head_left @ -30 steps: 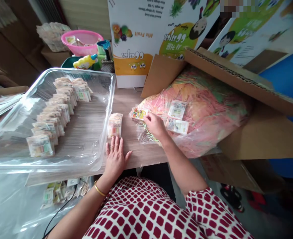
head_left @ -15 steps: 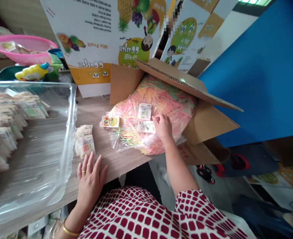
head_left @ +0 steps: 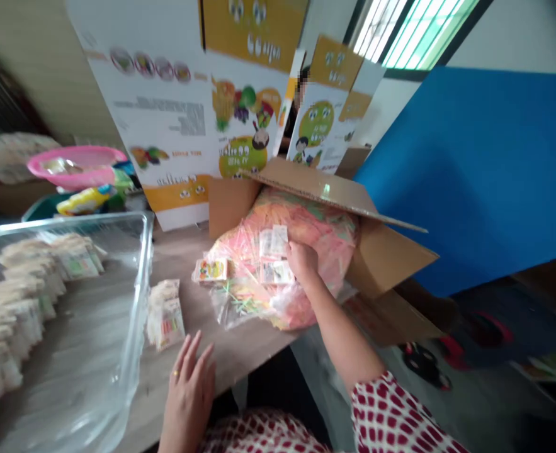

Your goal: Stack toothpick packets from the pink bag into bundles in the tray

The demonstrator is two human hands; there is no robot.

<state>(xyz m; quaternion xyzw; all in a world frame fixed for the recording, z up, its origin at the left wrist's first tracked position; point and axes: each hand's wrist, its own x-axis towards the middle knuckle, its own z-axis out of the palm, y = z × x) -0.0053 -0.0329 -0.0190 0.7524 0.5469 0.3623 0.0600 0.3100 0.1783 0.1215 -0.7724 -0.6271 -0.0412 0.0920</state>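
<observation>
My right hand (head_left: 302, 261) pinches the edge of a small printed packet (head_left: 280, 239) above the large clear plastic bag (head_left: 325, 233). That bag bulges with pink, orange and green thin sticks. Another printed packet (head_left: 276, 273) lies on the bag just below my fingers, and one beneath the pinched packet is partly covered. Farther left, a colourful fruit-printed packet (head_left: 211, 270) sits at the bag's edge. My left hand (head_left: 191, 377) rests open at the table's front edge, fingers stretched, below a small stack of packets (head_left: 167, 314).
A clear plastic tray (head_left: 138, 314) with rows of packets stands at left. Behind it are a pink basin (head_left: 77, 177) and a yellow bottle (head_left: 86, 201). An open cardboard box (head_left: 386, 255) surrounds the bag. Tall printed cartons (head_left: 164, 145) stand behind, partly hiding a person.
The view has tilted up, so things sit lower in the picture. My right hand has moved from the lower packet to the upper ones and lifted one slightly. My left hand has shifted right.
</observation>
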